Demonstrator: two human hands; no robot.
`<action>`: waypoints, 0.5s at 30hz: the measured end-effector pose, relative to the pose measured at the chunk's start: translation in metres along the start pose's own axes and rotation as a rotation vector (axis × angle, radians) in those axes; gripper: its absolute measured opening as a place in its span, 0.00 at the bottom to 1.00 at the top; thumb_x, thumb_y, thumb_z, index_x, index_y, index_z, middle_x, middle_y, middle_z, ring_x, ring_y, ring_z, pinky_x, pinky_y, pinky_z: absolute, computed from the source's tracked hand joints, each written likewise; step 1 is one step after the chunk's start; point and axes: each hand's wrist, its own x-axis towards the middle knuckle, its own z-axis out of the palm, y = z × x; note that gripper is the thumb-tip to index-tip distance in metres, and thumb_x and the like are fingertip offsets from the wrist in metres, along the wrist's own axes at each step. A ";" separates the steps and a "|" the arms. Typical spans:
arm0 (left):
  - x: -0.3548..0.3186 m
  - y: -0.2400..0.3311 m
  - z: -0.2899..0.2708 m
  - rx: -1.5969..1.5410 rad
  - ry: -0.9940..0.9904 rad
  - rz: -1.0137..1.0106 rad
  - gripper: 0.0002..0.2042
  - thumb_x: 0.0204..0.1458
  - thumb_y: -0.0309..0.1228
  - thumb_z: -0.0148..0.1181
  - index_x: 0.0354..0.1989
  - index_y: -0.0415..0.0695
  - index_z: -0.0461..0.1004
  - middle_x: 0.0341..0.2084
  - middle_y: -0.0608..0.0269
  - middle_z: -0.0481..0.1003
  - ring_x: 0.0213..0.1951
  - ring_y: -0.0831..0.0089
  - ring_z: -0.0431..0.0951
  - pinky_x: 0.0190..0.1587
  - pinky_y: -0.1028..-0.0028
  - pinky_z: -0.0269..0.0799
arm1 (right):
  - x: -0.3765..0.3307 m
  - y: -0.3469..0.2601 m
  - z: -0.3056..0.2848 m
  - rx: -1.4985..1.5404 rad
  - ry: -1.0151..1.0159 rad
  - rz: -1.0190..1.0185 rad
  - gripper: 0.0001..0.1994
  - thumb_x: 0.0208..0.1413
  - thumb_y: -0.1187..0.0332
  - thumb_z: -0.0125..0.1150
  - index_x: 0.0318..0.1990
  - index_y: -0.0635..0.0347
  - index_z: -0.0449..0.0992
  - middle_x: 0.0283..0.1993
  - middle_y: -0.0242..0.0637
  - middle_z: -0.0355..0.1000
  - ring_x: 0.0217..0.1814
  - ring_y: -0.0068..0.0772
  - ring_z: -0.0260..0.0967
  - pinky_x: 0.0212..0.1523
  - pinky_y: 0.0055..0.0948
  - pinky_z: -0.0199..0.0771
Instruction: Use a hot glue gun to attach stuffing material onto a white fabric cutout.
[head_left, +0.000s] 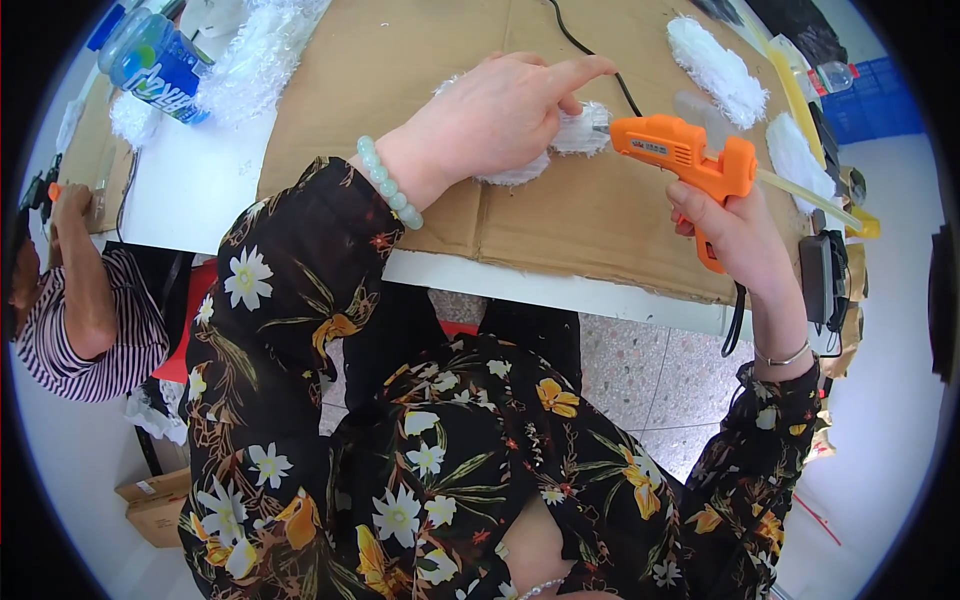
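My right hand (745, 232) is closed around the handle of an orange hot glue gun (672, 150). A pale glue stick (810, 200) juts out of its back end. The gun's nozzle points left, at the edge of a white fluffy piece (582, 132); I cannot tell whether it touches. My left hand (488, 122) lies over that white fluff, its index finger stretched out and the other fingers curled down onto the piece. Part of the fluff shows below and left of this hand; the rest is hidden under it.
Brown cardboard (370, 60) covers the white table (560, 292). Further white fluffy pieces (715, 70) lie at the right. A black cable (575, 35) runs behind the gun. At the left stand a blue-labelled plastic jar (150, 65) and a fluffy heap (262, 65); a person in a striped shirt (105, 320) sits there.
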 end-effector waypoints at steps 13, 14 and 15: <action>-0.002 0.000 0.000 0.015 -0.031 -0.029 0.22 0.48 0.24 0.46 0.55 0.51 0.65 0.29 0.63 0.78 0.36 0.60 0.75 0.42 0.61 0.70 | 0.004 -0.003 0.000 -0.078 0.000 0.045 0.12 0.55 0.62 0.58 0.38 0.62 0.70 0.27 0.29 0.68 0.28 0.19 0.66 0.31 0.21 0.69; -0.002 0.001 0.000 0.013 -0.028 -0.029 0.22 0.48 0.24 0.46 0.55 0.51 0.65 0.29 0.63 0.78 0.36 0.60 0.75 0.42 0.61 0.70 | 0.003 -0.003 0.000 -0.082 0.000 0.045 0.12 0.55 0.62 0.58 0.38 0.62 0.70 0.27 0.29 0.68 0.28 0.19 0.66 0.31 0.21 0.69; -0.001 0.002 0.000 0.017 -0.015 -0.018 0.22 0.48 0.24 0.46 0.55 0.51 0.65 0.29 0.63 0.78 0.36 0.59 0.75 0.41 0.61 0.70 | 0.002 -0.002 -0.001 -0.085 0.009 0.040 0.12 0.55 0.62 0.58 0.38 0.62 0.70 0.27 0.29 0.68 0.27 0.19 0.66 0.31 0.21 0.68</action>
